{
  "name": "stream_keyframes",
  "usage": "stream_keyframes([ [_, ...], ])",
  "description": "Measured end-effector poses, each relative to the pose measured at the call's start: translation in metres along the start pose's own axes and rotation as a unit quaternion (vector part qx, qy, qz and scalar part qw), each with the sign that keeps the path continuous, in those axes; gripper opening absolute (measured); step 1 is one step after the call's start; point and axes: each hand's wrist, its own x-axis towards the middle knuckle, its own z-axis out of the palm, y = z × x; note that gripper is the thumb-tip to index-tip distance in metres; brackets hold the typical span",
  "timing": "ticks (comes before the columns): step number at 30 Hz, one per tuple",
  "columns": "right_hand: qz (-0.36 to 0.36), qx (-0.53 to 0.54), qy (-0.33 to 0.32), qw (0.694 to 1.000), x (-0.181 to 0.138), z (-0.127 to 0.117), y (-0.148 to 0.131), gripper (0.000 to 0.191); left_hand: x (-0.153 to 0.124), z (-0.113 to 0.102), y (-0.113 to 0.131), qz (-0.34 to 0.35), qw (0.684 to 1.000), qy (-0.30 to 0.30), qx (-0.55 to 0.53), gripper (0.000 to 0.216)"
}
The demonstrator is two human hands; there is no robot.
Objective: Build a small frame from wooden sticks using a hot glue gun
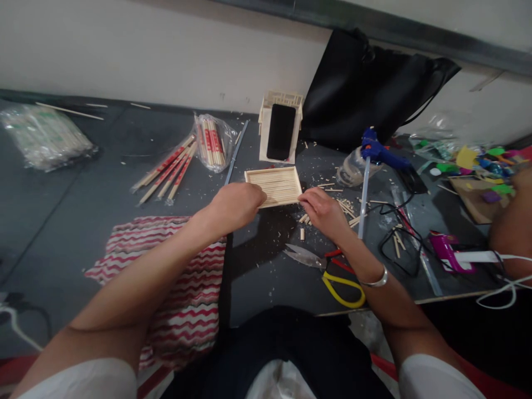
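Observation:
A shallow wooden tray (276,184), built of thin sticks laid side by side with a low rim, is held tilted above the dark table. My left hand (241,204) is closed on its near left corner, the fingertips partly hidden. At the near right corner, my right hand (322,209) pinches the rim between thumb and fingers. Short cut stick pieces (347,208) lie scattered beside and beyond my right hand. Below that hand rest scissors (341,277) with yellow and red handles, their blades pointing left.
A blue glue gun (384,152) leans on a clear jar (351,169) at right. A phone (281,132) stands against a stick-built model (270,102). Packed chopsticks (211,141), a striped cloth (187,299), a black bag (357,94) and a neighbour's arm (513,233) surround the work.

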Motion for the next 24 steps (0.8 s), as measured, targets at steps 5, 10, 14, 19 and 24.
stream_keyframes([
  [5, -0.003, 0.022, 0.003, 1.0, 0.0028, -0.0016, -0.0003, 0.017, 0.0, -0.0023, 0.0009, 0.0, 1.0, -0.001, -0.004, 0.031],
  [10, 0.006, 0.032, -0.003, 0.999, 0.0043, -0.0031, -0.0008, 0.018, -0.0002, -0.0042, 0.0012, -0.005, 1.0, -0.018, 0.01, 0.03],
  [14, 0.002, 0.031, 0.0, 1.0, 0.004, -0.0035, -0.0003, 0.018, 0.0, -0.0036, -0.0001, -0.001, 1.0, -0.014, 0.011, 0.031],
  [19, -0.01, 0.04, 0.021, 0.999, 0.0029, -0.001, 0.0019, 0.016, 0.0007, -0.0028, -0.0015, -0.002, 1.0, -0.025, 0.002, 0.032],
  [24, -0.011, 0.046, 0.043, 0.998, 0.0013, 0.0034, 0.0055, 0.014, 0.0027, -0.0003, -0.0065, 0.004, 0.999, -0.004, -0.041, 0.026],
])
